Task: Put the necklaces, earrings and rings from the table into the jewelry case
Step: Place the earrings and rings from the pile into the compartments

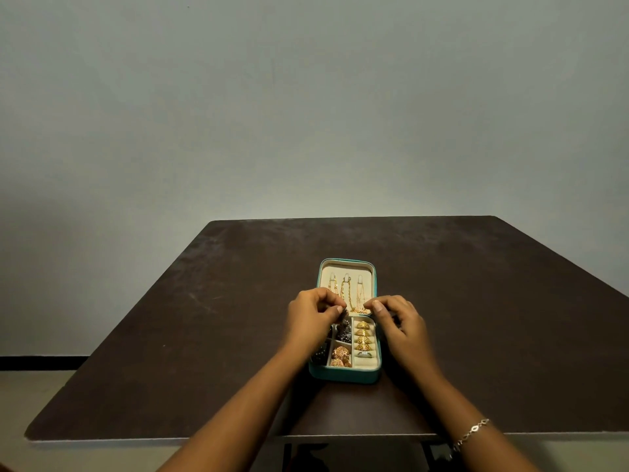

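**Head view: last pieces being settled in the open case**

Head view shows the jewelry case [344, 377] lying open near the middle of the table [204, 318], its lid [347, 268] folded back away from the person. The task looks nearly finished. Three gold necklaces [347, 294] hang from the hooks in the lid, a row of rings [363, 338] fills the right-hand column of the base, and gold earrings [340, 356] sit in a near compartment. No loose jewelry shows on the table.

The step in hand seems to be seating a dark earring [344, 327] in the far-left compartment. The left hand [313, 318] hovers over it with its fingers [335, 310] curled, thumb and forefinger pinching what looks like the top of the piece.

The right hand [400, 323] is over the far right corner of the base. Its fingers [376, 305] are curled, with the thumb tip just beside the lower ends of the necklaces. Whether it grips a chain or only steadies the case, I cannot tell.

Both forearms reach in from the near edge and converge on the case with wrists raised, and a bracelet [473, 432] shows on the right wrist.

The next move probably calls for letting the earring drop wholly inside its compartment, then tucking the chain ends into the lid so nothing catches when the case is closed.
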`<state>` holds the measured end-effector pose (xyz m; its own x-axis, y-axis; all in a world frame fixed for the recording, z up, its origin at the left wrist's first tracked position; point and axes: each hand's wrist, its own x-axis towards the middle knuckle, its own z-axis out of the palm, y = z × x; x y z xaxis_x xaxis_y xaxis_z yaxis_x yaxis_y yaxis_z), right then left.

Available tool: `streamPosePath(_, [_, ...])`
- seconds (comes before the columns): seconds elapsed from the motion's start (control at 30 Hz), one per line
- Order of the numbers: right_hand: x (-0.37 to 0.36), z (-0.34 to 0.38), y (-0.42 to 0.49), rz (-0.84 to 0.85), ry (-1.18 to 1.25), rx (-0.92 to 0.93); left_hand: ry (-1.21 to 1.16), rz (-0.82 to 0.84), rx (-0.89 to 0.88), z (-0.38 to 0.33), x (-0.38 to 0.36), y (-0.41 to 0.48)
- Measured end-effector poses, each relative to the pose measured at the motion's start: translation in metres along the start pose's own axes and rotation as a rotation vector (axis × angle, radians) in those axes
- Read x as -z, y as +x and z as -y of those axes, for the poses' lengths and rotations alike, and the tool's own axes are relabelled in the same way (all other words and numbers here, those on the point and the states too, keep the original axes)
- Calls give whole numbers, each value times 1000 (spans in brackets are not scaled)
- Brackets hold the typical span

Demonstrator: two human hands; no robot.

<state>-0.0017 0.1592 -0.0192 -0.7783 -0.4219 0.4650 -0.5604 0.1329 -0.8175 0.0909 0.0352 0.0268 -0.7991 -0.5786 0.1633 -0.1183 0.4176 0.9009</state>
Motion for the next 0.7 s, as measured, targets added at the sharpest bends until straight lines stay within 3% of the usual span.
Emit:
streamPosePath(0.4, [1,-3,-1,37,71,-60,451,-129,-112,23,-12,2])
streamPosePath(0.53, [4,-5,-2,18,203,-155,7,-307,5,22,-11,-3])
streamPosePath(0.7, [9,3,-11,97,415,-289,-418,-173,192,15,-20,-12])
